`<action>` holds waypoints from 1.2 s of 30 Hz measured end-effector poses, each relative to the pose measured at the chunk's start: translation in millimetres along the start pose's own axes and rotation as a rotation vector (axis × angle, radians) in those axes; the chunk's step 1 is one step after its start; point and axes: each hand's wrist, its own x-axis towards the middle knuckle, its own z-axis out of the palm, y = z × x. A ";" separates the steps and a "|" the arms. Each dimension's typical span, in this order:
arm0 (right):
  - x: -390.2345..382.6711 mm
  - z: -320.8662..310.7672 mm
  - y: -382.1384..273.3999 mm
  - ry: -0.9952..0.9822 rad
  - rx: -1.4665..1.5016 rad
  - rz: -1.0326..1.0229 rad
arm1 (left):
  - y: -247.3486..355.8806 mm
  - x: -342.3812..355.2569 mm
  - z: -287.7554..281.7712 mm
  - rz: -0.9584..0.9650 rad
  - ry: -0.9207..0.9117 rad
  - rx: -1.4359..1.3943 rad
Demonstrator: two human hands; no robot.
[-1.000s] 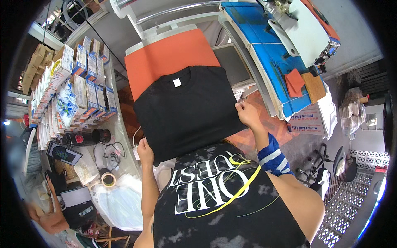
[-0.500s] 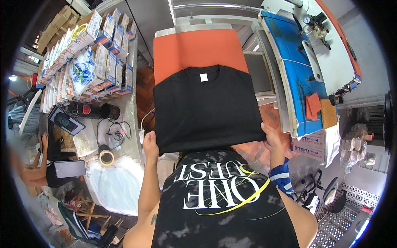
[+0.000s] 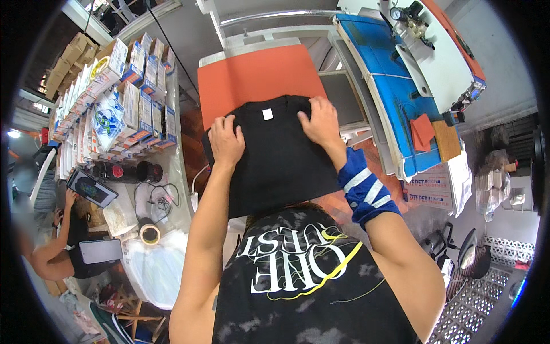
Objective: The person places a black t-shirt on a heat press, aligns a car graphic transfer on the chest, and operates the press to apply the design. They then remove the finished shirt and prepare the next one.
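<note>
A black T-shirt with a white neck label lies over an orange-red rectangular pad, its collar toward the far end. Both of my hands rest on its shoulder area, one on either side of the collar. My left hand lies on the left shoulder, fingers bent forward over the cloth and thumb apart. On the right shoulder, my right hand has its fingers at the fabric's edge and its thumb stretched toward the collar. The shirt's near edge hangs close to my body.
Stacked cartons stand on the left table, near a phone, a tape roll and a cable. At far left a person's hand touches a tablet. A blue-covered press bed and a white box stand right.
Both hands have moved from the shirt's lower side edges up to its shoulders. The view has shifted slightly. The person at left has raised a hand to the tablet.
</note>
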 end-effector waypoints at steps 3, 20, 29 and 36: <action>-10.8 12.8 0.4 -0.132 -0.206 0.045 | 0.8 -2.9 9.5 -0.023 -0.068 0.155; -7.2 9.6 -8.4 -0.274 -0.179 -0.121 | 0.9 -6.7 2.2 -0.058 -0.109 0.164; -0.7 -1.9 -10.0 -0.258 -0.154 -0.081 | 9.0 6.4 12.3 -0.016 -0.183 0.235; -7.2 -79.8 -2.7 0.168 0.370 -0.141 | -4.6 2.8 5.6 -0.111 -0.353 0.347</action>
